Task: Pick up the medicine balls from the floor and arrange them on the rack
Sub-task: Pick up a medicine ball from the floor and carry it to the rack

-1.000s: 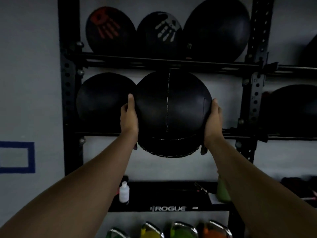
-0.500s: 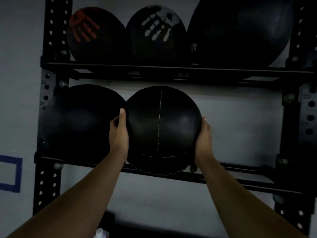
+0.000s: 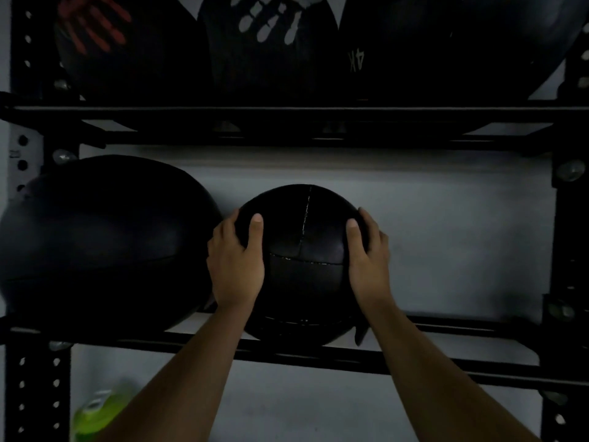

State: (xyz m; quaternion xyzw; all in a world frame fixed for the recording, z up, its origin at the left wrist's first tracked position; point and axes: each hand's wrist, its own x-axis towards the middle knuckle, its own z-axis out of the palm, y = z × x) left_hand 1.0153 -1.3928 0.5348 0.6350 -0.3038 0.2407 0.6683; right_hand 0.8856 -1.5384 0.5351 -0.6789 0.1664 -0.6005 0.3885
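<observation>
A black stitched medicine ball (image 3: 302, 260) rests on the middle shelf rails (image 3: 446, 327) of the black rack. My left hand (image 3: 236, 263) grips its left side and my right hand (image 3: 366, 260) grips its right side, thumbs on the front. Just to its left a larger black medicine ball (image 3: 105, 237) sits on the same shelf, nearly touching my left hand. The upper shelf (image 3: 287, 122) carries three balls: one with a red handprint (image 3: 95, 30), one with a white handprint (image 3: 271, 23), and a big one marked 4K (image 3: 446, 46).
Black perforated uprights stand at the left (image 3: 38, 393) and right (image 3: 570, 250) edges. The middle shelf right of the held ball shows bare grey wall (image 3: 462, 244) behind it. A green and white bottle (image 3: 98, 413) shows blurred at lower left.
The ball has gone from in front of the rack back onto the middle shelf rails. My view has come closer to the rack, and my thumbs have shifted onto the ball's front.
</observation>
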